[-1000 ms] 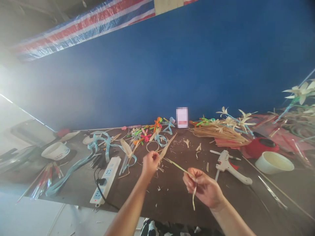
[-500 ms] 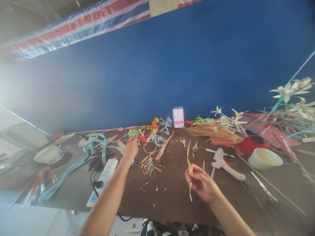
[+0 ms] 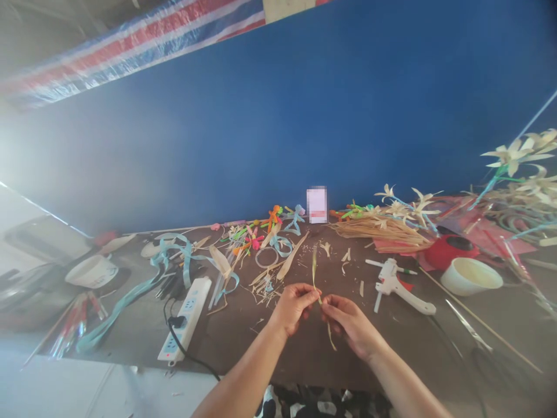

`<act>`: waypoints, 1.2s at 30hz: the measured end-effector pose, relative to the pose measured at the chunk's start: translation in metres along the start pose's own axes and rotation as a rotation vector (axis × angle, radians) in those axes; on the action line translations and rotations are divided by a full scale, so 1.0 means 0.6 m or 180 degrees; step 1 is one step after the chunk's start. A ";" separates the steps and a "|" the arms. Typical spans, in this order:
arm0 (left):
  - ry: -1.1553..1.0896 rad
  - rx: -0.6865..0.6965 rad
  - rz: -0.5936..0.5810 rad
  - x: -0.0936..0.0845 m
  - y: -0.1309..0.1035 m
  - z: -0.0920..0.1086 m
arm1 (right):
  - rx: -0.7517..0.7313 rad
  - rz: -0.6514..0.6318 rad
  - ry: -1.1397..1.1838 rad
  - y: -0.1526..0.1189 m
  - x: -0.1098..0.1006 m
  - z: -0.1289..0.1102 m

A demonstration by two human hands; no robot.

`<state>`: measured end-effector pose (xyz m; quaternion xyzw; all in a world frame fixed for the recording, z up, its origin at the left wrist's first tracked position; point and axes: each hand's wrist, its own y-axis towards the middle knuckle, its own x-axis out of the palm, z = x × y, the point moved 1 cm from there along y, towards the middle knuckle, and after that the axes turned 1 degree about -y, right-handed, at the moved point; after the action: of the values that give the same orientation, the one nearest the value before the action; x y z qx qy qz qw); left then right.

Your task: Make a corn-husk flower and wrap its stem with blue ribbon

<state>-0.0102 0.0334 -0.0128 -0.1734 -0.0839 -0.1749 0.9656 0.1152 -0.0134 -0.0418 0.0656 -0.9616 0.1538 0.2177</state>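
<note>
A thin, pale yellow-green strip like dried husk or leaf (image 3: 314, 268) stands nearly upright between my hands, its lower end hanging below them. My left hand (image 3: 292, 307) pinches it near the middle between thumb and fingers. Just to the right, my right hand (image 3: 348, 322) grips the same strip a little lower, with the fingertips of both hands almost touching. Beyond my hands lie a heap of thin straw-like scraps (image 3: 266, 287), a clear ring of tape (image 3: 266, 257) and a broad dry husk piece (image 3: 292, 255).
To the right lie a white glue gun (image 3: 398, 285), scissors (image 3: 469, 325), a long thin stick (image 3: 478, 316) and a cream bowl (image 3: 472, 276). A power strip (image 3: 186, 319) with a cord and blue ribbon (image 3: 117, 316) lie left. Pale husk flowers (image 3: 511, 155) stand far right.
My left hand has come back from the colourful items at the rear of the table and now pinches the strip. My right hand has stayed on the strip, shifting slightly lower.
</note>
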 end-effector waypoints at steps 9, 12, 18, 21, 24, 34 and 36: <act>-0.0888 -0.0168 0.0203 -0.033 0.008 -0.023 | 0.0410 -0.0227 -0.0231 -0.010 -0.004 0.022; -0.0997 -0.0170 0.0322 -0.039 0.010 -0.030 | 0.0423 -0.0215 -0.0286 -0.008 -0.005 0.026; -0.1221 -0.0089 0.0646 -0.040 0.011 -0.042 | 0.0363 -0.0107 -0.0605 -0.005 -0.006 0.028; -0.1319 -0.0110 0.0698 -0.040 0.009 -0.044 | 0.0399 -0.0171 -0.0673 -0.004 -0.006 0.033; -0.1315 -0.0053 0.0652 -0.042 0.006 -0.045 | 0.0457 -0.0309 -0.0769 -0.003 -0.006 0.043; -0.1202 -0.0101 0.0514 -0.037 -0.010 -0.040 | 0.0454 -0.0637 -0.0830 -0.020 0.003 0.027; -0.1156 -0.0064 0.0474 -0.032 -0.013 -0.039 | 0.0352 -0.0637 -0.0889 -0.021 0.005 0.020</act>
<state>-0.0285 0.0241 -0.0362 -0.2174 -0.2419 -0.0697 0.9431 0.1099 -0.0292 -0.0476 0.1935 -0.9612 0.1734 0.0923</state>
